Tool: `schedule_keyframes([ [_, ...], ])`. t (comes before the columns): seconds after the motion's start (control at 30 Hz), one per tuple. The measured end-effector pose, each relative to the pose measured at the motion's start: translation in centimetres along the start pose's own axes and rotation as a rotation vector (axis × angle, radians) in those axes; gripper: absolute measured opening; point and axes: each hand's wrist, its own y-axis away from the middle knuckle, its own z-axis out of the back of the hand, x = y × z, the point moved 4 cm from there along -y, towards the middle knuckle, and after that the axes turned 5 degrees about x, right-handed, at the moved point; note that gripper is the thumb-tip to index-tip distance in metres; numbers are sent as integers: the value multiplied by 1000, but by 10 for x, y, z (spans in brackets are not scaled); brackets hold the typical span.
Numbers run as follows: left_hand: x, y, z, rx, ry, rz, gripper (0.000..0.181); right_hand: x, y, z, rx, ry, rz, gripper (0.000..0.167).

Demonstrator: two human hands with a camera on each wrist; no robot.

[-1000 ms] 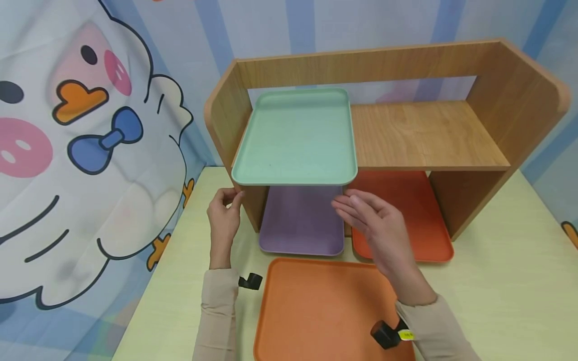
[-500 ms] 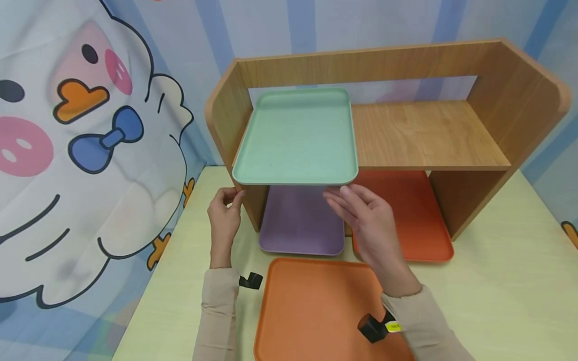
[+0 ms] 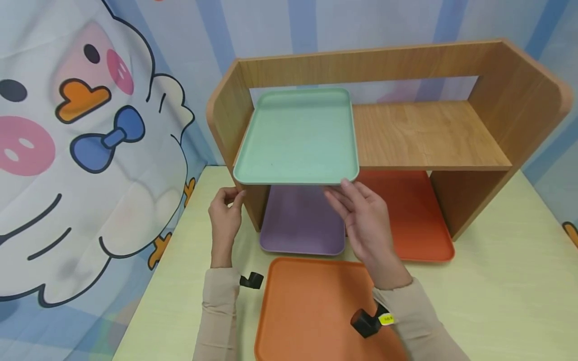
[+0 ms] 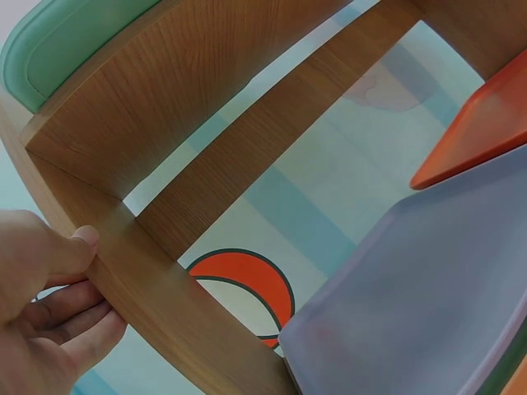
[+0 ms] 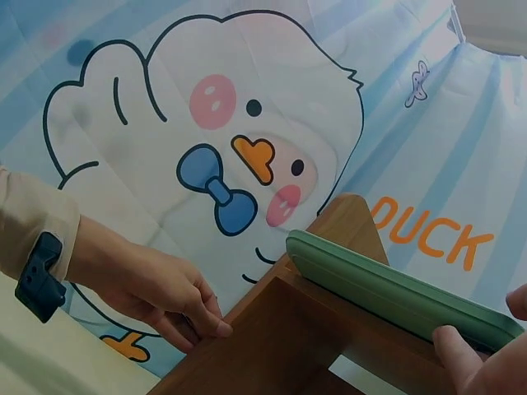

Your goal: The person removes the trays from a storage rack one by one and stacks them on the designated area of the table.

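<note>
A pale green tray [image 3: 295, 138] lies on the left part of the wooden shelf's upper board, its front rim sticking out past the board. My left hand [image 3: 225, 215] pinches the front edge of the shelf's left side panel [image 4: 156, 300], the thumb on the near face. At the tray's front right corner is my right hand [image 3: 363, 215], thumb at the rim and fingers beneath, pinching it. Part of the right hand lies outside the right wrist view. A purple tray [image 3: 302, 220] and a red tray [image 3: 415, 225] sit under the board.
An orange tray [image 3: 325, 306] lies on the pale yellow table [image 3: 496, 291] in front of the shelf. Bare wood of the upper board [image 3: 424, 135] shows right of the green tray. A cartoon duck curtain [image 3: 149, 210] hangs behind and at the left.
My right hand has moved left and slightly up, and its thumb has come to the green tray's rim. The left hand stays on the side panel; the trays look unmoved.
</note>
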Motion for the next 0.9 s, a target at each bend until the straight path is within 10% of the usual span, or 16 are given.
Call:
schedule_keyframes([
  [0.9,1,0,0,3,-1,2,23,6,-6,2,-3,-54,-8,46],
])
